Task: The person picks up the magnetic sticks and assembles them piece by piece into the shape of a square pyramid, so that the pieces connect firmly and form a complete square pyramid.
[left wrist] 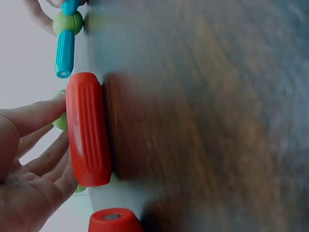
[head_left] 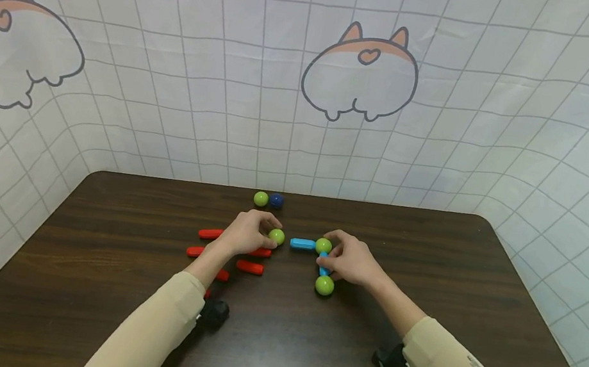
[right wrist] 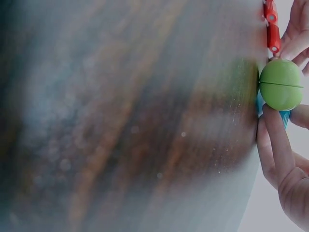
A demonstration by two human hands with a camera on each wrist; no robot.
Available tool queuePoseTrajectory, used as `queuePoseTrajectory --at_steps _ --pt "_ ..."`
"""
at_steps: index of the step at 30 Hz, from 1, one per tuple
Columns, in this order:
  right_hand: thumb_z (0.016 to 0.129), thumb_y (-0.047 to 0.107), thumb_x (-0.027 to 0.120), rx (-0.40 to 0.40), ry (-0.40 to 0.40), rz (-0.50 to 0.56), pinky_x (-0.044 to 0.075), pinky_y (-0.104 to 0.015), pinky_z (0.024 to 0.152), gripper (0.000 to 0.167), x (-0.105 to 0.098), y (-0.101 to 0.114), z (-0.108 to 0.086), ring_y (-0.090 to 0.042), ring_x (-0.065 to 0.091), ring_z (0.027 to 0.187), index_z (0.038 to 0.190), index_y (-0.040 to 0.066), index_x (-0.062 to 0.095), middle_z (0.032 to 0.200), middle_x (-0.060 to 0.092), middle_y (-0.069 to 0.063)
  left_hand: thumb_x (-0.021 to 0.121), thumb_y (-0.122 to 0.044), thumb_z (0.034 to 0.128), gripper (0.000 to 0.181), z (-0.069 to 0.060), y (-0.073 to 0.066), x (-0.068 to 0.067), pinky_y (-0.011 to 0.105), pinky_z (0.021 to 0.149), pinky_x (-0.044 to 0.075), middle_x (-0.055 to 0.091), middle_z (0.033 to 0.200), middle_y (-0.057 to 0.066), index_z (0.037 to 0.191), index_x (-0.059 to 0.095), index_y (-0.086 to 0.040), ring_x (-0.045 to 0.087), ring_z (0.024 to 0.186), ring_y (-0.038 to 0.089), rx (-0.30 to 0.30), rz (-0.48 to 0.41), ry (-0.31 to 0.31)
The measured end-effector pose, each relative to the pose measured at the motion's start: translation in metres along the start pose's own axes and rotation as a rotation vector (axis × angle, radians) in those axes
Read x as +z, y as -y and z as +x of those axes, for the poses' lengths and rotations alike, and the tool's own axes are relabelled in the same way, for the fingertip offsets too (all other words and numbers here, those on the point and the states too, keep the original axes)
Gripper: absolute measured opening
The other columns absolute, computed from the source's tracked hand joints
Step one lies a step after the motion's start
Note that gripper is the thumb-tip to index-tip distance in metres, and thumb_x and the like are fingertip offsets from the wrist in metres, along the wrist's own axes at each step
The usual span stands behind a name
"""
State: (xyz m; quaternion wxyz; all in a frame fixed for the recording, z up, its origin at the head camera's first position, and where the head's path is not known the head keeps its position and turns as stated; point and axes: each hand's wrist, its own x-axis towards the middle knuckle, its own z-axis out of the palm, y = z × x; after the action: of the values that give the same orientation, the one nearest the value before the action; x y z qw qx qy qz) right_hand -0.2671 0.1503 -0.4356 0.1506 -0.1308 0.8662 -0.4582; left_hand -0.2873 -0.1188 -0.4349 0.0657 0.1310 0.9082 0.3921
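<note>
My left hand (head_left: 250,231) pinches a green ball (head_left: 276,236) between thumb and fingers, just above the red rods. In the left wrist view a red rod (left wrist: 89,130) hides most of that ball. To the right, my right hand (head_left: 353,259) grips a joined piece at its blue rod (head_left: 324,265), thumb on the near side. That rod links a far green ball (head_left: 324,245) to a near green ball (head_left: 324,286). A second blue rod (head_left: 302,244) points left from the far ball, its free end apart from my left hand's ball.
Several red rods lie under and around my left forearm, among them one red rod (head_left: 249,267) to its right. A loose green ball (head_left: 261,199) and a dark blue ball (head_left: 276,200) sit at the back edge of the brown table (head_left: 101,255). A patterned curtain (head_left: 232,69) hangs behind.
</note>
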Motion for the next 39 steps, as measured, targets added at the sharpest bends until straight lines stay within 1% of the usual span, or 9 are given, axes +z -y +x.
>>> queuePoseTrajectory --at_steps 5,13,22,26,30,34,36,39 --pt "0.094 0.008 0.074 -0.011 0.001 0.003 0.061 -0.037 0.068 0.056 -0.001 0.002 -0.001 -0.023 0.07 0.074 0.143 -0.003 0.049 0.092 0.064 -0.013 0.083 -0.007 0.0866 0.034 0.001 -0.002 0.002 0.042 0.087 0.055 0.072 0.112 0.008 0.119 0.073 -0.01 0.066 0.103 0.024 0.0 0.003 0.006" --pt "0.094 0.009 0.075 -0.019 -0.004 -0.001 0.061 -0.037 0.067 0.057 -0.001 0.002 0.0 -0.023 0.07 0.073 0.143 -0.003 0.049 0.092 0.065 -0.013 0.084 -0.008 0.0857 0.033 0.004 -0.004 0.007 0.039 0.083 0.056 0.071 0.111 0.006 0.117 0.073 -0.01 0.066 0.099 0.022 0.015 -0.002 0.032" --pt "0.094 0.009 0.075 -0.01 -0.004 0.009 0.061 -0.038 0.068 0.056 -0.001 0.004 -0.001 -0.024 0.07 0.074 0.143 -0.002 0.05 0.092 0.064 -0.015 0.084 -0.009 0.0864 0.035 0.002 -0.002 0.006 0.036 0.08 0.056 0.07 0.11 0.005 0.119 0.071 -0.011 0.066 0.097 0.02 -0.003 -0.021 0.041" --pt "0.094 0.009 0.076 -0.012 0.002 0.017 0.061 -0.037 0.069 0.057 -0.002 0.0 -0.001 -0.024 0.071 0.075 0.143 -0.002 0.049 0.094 0.064 -0.015 0.081 -0.011 0.0894 0.034 -0.004 -0.002 0.001 0.039 0.084 0.055 0.07 0.113 0.007 0.121 0.07 -0.01 0.065 0.1 0.022 0.004 -0.018 0.042" --pt "0.093 0.009 0.076 -0.023 0.007 0.029 0.061 -0.038 0.068 0.059 -0.003 -0.002 -0.001 -0.025 0.071 0.075 0.143 -0.004 0.048 0.094 0.064 -0.016 0.077 -0.013 0.0932 0.03 -0.011 -0.001 -0.005 0.043 0.09 0.053 0.069 0.116 0.009 0.122 0.07 -0.007 0.064 0.104 0.024 0.008 0.008 0.029" --pt "0.094 0.009 0.076 -0.023 0.011 0.026 0.061 -0.038 0.067 0.059 -0.004 -0.001 -0.003 -0.025 0.071 0.074 0.143 -0.005 0.047 0.094 0.064 -0.016 0.076 -0.013 0.0944 0.023 -0.019 0.0 -0.009 0.043 0.087 0.052 0.067 0.109 0.007 0.116 0.071 -0.008 0.061 0.099 0.023 0.002 0.034 0.004" --pt "0.094 0.01 0.076 -0.01 0.009 0.027 0.061 -0.037 0.066 0.058 -0.004 0.0 -0.005 -0.024 0.071 0.074 0.143 -0.004 0.047 0.094 0.064 -0.016 0.076 -0.013 0.0943 0.019 -0.023 0.0 -0.011 0.041 0.086 0.051 0.065 0.105 0.006 0.112 0.071 -0.008 0.06 0.096 0.022 0.002 0.043 -0.007" --pt "0.097 0.014 0.074 0.006 0.004 0.025 0.061 -0.038 0.063 0.053 -0.004 0.001 -0.007 -0.024 0.071 0.074 0.141 -0.002 0.049 0.095 0.064 -0.017 0.077 -0.012 0.0936 0.014 -0.03 -0.001 -0.014 0.039 0.082 0.051 0.065 0.099 0.002 0.106 0.07 -0.009 0.059 0.09 0.02 0.012 0.05 -0.009"
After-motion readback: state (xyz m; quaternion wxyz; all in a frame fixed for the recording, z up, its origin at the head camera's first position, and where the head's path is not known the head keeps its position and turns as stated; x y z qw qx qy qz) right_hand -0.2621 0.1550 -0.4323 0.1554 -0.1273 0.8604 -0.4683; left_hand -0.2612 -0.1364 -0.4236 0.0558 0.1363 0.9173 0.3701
